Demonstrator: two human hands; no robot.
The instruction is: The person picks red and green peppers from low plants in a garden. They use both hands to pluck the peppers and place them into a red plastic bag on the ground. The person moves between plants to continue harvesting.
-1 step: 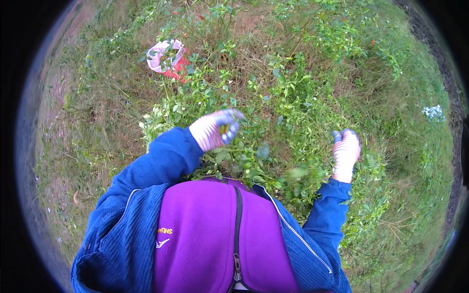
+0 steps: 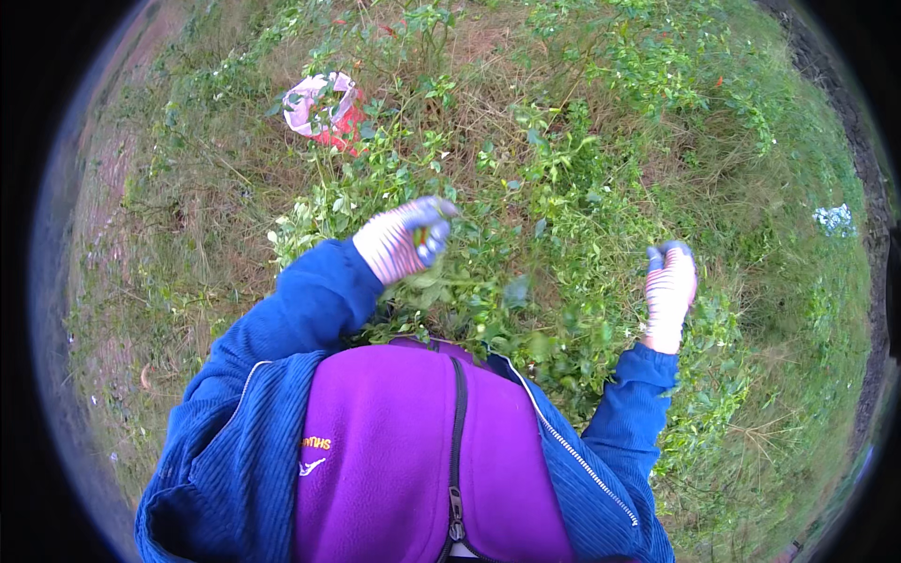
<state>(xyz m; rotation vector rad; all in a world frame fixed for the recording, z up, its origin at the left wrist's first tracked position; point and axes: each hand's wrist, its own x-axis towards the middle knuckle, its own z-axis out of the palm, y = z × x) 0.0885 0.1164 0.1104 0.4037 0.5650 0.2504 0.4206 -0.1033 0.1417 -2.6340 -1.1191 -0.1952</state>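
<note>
Both my hands wear striped white-and-pink gloves with grey fingertips. My left hand (image 2: 404, 240) is curled over the low leafy plants (image 2: 469, 291) in front of me, closed round a few small green and orange-red chili peppers (image 2: 421, 238) that show between thumb and fingers. Further right, my right hand (image 2: 670, 289) hovers at the side of the same plants, its thumb and fingers bent together at the tips. Whatever is in that grip, if anything, is too small to make out. Leaves between the hands are blurred.
A red bag or bucket with a pale pink lining (image 2: 345, 120) stands among the plants at the far left. Dry grass (image 2: 488, 66) lies between the bushes. A light-blue object (image 2: 833, 220) rests in the greenery at the far right, near a dark strip of soil (image 2: 849, 122).
My left hand has shifted slightly left and away from me, still closed. My right hand has moved a little to the right. Leaves between them have swayed.
</note>
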